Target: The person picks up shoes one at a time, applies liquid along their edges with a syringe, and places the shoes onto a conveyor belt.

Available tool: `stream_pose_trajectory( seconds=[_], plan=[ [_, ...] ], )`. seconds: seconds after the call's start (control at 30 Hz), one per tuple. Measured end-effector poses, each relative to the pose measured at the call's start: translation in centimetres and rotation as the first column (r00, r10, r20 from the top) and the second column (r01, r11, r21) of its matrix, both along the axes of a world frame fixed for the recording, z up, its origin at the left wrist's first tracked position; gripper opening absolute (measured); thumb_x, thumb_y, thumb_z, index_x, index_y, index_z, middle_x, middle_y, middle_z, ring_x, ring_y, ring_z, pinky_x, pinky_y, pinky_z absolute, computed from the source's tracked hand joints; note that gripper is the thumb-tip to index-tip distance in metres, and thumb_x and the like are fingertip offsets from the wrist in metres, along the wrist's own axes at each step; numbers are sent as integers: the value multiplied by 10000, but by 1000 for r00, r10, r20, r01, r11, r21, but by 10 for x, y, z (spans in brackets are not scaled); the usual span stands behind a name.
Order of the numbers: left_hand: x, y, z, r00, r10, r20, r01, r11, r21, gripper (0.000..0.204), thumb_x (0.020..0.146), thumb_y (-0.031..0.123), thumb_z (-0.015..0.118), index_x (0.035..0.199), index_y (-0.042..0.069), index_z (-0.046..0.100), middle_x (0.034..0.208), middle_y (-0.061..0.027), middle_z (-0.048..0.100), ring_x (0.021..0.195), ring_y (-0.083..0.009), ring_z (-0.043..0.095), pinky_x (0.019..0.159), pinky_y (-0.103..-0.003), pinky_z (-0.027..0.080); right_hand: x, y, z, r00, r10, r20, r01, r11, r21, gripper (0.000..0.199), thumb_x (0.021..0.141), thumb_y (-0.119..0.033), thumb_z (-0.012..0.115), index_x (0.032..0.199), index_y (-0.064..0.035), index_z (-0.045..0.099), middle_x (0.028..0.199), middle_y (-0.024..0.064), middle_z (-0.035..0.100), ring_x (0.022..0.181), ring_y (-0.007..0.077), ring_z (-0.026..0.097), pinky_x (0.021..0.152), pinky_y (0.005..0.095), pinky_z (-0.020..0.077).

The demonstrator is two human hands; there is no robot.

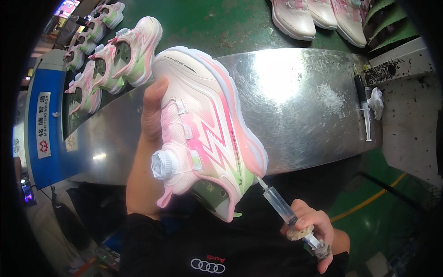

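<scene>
1. Nearest: person in a black shirt [170, 244], both hands in use.
2. Right hand [314, 221]: grasping a clear syringe [279, 205], fingers curled round the barrel's back end and plunger. Tan wrapping [300, 232] at the flange, greyish padding [322, 250] on the plunger end.
3. Syringe slants up and left; its tip is at the shoe's heel end, by the join of sole and upper. Touching or a hair off, can't tell.
4. Shoe [217, 111]: cream, pink and green, held up over the near edge of the metal top, toe pointing away, opening toward the person. White dial [164, 165] on the tongue side.
5. Left hand [151, 113]: gripping that shoe near the toe, thumb on its left side, other fingers hidden behind.
6. Metal top [295, 134]: shiny, scuffed, whitish smear [330, 98] right of centre. At its right end, a second syringe [366, 119], dark-topped, beside a crumpled white wad [376, 103].
7. Left: blue panel [44, 78]; beyond the metal, similar shoes [138, 51] in rows.
8. Far side: green surface [207, 25], more pale shoes [294, 19] at right, toes this way.
</scene>
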State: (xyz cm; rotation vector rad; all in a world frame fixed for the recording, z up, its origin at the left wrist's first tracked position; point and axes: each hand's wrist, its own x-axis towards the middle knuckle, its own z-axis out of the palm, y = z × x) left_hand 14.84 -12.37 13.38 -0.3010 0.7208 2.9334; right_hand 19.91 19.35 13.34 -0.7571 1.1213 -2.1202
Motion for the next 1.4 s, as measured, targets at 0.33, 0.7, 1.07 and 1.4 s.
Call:
stream_pose_trajectory(
  seconds=[0.33, 0.7, 1.07, 1.4],
  plan=[
    [7, -11, -3, 994, 87, 65, -77, 987, -141, 546, 823, 321, 578, 1230, -18, 447, 1118, -184, 577, 1009, -288, 592, 896, -412, 478, 2, 0, -19, 1000, -5, 28, 7, 997, -77, 872, 603, -583, 764, 1188, -8, 468, 982, 147, 555, 877, 208, 477, 737, 287, 368],
    [89, -92, -6, 971, 115, 211, 98, 613, -784, 514, 813, 278, 579, 1225, -2, 457, 1167, -171, 555, 1063, -296, 560, 941, -434, 446, -10, -11, -39, 999, 22, -30, -24, 998, -60, 896, 566, -507, 796, 1236, -15, 463, 1035, 73, 549, 818, 171, 454, 711, 291, 323],
    [162, -45, 13, 885, 325, 334, 90, 584, -807, 245, 923, 186, 459, 1046, -14, 530, 1021, -170, 604, 908, -255, 619, 802, -360, 534, -12, -25, -32, 984, 45, -171, -44, 999, 9, 891, 562, -441, 811, 1254, -23, 439, 1113, 77, 550, 853, 198, 476, 756, 312, 330],
    [195, 4, 7, 903, 71, 423, 107, 918, -382, 852, 706, 118, 720, 1371, -60, 218, 1261, -242, 473, 1123, -281, 536, 930, -376, 459, 1, -26, -21, 988, 37, -153, -27, 997, 69, 894, 572, -474, 799, 1243, -7, 438, 1102, 85, 560, 842, 209, 488, 746, 316, 335]
  ],
)
